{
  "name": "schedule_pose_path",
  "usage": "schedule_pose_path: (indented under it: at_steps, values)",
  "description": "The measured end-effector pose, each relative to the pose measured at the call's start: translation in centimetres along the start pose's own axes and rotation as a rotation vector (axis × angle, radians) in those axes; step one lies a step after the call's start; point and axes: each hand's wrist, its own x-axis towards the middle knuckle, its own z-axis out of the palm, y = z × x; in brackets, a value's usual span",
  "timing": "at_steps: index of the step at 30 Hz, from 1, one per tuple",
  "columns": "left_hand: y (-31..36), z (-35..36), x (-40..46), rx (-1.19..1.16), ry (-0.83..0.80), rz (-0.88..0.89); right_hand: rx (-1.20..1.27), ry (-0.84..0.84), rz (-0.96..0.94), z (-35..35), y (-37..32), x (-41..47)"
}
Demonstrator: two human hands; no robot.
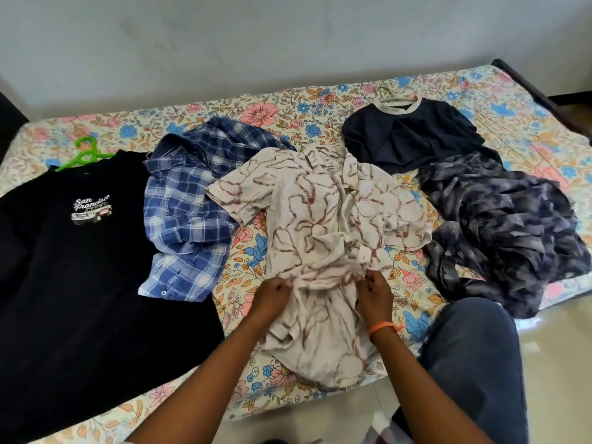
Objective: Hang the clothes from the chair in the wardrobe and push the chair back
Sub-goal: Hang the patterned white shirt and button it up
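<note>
Both my hands are down on the cream shirt (323,219) with its brown branching print, which lies crumpled in the middle of the bed (528,123): my left hand (272,294) pinches a fold of its lower part and my right hand (373,294), an orange thread band at its wrist, pinches the cloth just beside it. The fabric looks thin and wrinkled, bunched between my hands, its hem spilling over the bed's near edge. To the left, a blue and white checked shirt (189,200) lies rumpled, its sleeve touching the cream one. Further left, a black T-shirt (80,277) printed "San Francisco" lies flat and smooth on a green plastic hanger (84,155). At the back right, a navy T-shirt (413,136) with a pale collar sits on a light hanger (389,97); in front of it lies a heap of dark mottled grey-blue fabric (499,232), heavily creased. The sheet is floral, pink, blue and orange on cream. My knee in blue jeans (474,354) is at the bed's near right edge, above glossy floor tiles (557,363).
</note>
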Motion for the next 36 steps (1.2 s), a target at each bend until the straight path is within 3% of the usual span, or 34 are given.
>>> schedule_pose_path:
  at_steps: [2,4,7,9,11,13,15,17,20,24,25,28,31,36]
  values:
    - [-0.3,-1.5,0.9,-0.258,-0.047,-0.179,-0.043,0.055,-0.096,0.2,-0.3,-0.7]
    - [-0.5,-2.7,1.1,-0.328,-0.07,-0.223,-0.152,0.059,-0.25,0.7,-0.7,-1.4]
    - [-1.4,-3.7,1.4,0.126,0.09,-0.038,-0.37,-0.059,-0.522,2.0,0.1,-2.2]
    - [-2.3,-4.2,1.3,0.315,0.163,0.049,-0.483,-0.081,-0.552,2.7,0.7,-3.0]
    - [-2.5,-4.7,1.2,0.34,0.153,0.08,-0.617,-0.044,-0.469,3.2,0.3,-4.0]
    - [-2.3,-4.7,0.9,0.287,0.15,0.05,-0.723,0.015,-0.401,3.5,0.0,-4.5]
    - [-1.8,-4.8,0.5,0.126,0.146,-0.023,-0.718,0.021,-0.487,3.6,-0.4,-4.9]
    - [-1.1,-5.1,-0.3,-0.182,0.055,-0.175,-0.505,-0.058,-0.524,4.1,-1.1,-5.2]
    - [0.1,-5.1,-1.8,-0.498,-0.201,-0.314,-0.218,-0.195,-0.282,5.1,-2.3,-6.4]
    - [0.7,-3.9,-2.5,-0.655,-0.379,-0.351,0.481,-0.517,0.46,6.4,-4.6,-6.2]
    - [0.6,-3.5,-2.4,-0.67,-0.382,-0.358,0.603,-0.571,0.546,6.5,-4.9,-6.1]
    - [0.1,-2.2,-2.2,-0.573,-0.317,-0.245,0.767,-0.577,0.651,7.0,-4.4,-6.0]
    - [0.1,-1.3,-2.7,-0.434,-0.263,0.023,0.929,-0.451,0.789,6.4,-5.6,-5.4]
    - [-0.9,-0.5,-3.1,0.175,-0.168,0.507,1.025,-0.39,0.752,5.2,-6.5,-3.3]
